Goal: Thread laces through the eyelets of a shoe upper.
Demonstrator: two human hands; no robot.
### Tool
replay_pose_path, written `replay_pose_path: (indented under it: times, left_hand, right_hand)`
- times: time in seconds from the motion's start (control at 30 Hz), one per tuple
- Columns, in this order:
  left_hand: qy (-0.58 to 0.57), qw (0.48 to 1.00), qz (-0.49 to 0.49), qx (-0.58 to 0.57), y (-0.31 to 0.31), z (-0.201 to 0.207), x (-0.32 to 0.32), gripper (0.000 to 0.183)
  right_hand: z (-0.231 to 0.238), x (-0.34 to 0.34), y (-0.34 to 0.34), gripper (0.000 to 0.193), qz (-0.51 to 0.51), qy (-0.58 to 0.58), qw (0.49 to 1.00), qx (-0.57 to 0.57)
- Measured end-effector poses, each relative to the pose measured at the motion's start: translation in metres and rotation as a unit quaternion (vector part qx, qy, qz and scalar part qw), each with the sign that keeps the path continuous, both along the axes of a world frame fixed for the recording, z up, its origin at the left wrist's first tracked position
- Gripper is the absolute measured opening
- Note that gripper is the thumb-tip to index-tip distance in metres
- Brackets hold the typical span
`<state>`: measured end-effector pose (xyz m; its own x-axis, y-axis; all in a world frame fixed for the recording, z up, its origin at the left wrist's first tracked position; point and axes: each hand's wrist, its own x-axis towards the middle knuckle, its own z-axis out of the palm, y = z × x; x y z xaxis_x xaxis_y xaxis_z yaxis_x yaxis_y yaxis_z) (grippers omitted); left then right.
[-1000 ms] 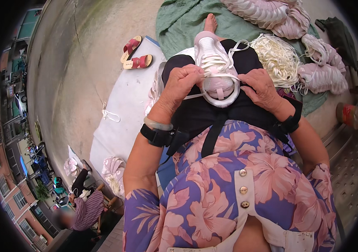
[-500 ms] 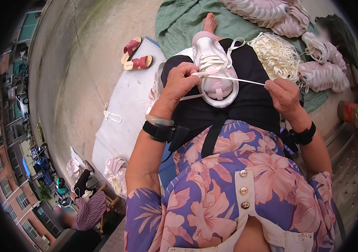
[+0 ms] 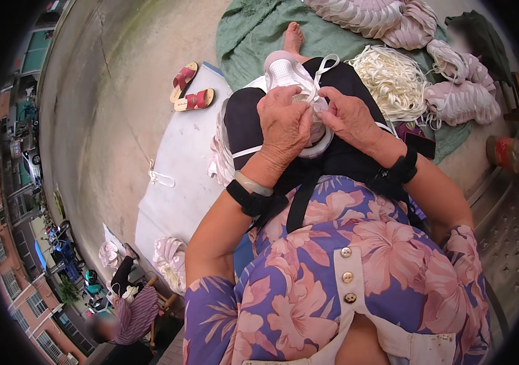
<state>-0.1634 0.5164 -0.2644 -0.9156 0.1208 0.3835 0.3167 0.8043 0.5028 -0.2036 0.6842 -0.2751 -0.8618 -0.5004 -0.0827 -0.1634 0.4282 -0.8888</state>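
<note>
Right hand [image 3: 349,117] back beside left hand [image 3: 285,125], both hands together gripping white shoe [image 3: 285,72].

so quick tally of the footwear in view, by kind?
White shoe on the lap, under the left hand and right hand: 1
Red sandals on the concrete: 2, one and the other
Total: 3
The pale stacks on the green cloth are shoe parts too bunched to count.
</note>
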Motion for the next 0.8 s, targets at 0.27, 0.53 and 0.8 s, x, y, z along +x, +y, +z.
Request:
replay_pose_path:
  times: [0.27,0.53,0.8]
  left_hand:
    - [0.006,0.998,0.059,-0.014,0.011,-0.020,0.001,0.012]
    - [-0.008,0.993,0.077,-0.088,0.019,-0.013,-0.005,0.009]
    - [-0.083,0.979,0.017,-0.188,-0.051,0.039,0.054,0.006]
  right_hand:
    - [-0.018,0.004,-0.010,0.021,0.016,0.211,0.975,0.061]
    - [-0.021,0.000,-0.011,0.020,0.007,0.126,0.992,-0.002]
    - [-0.027,0.005,0.001,0.027,0.000,0.156,0.988,0.020]
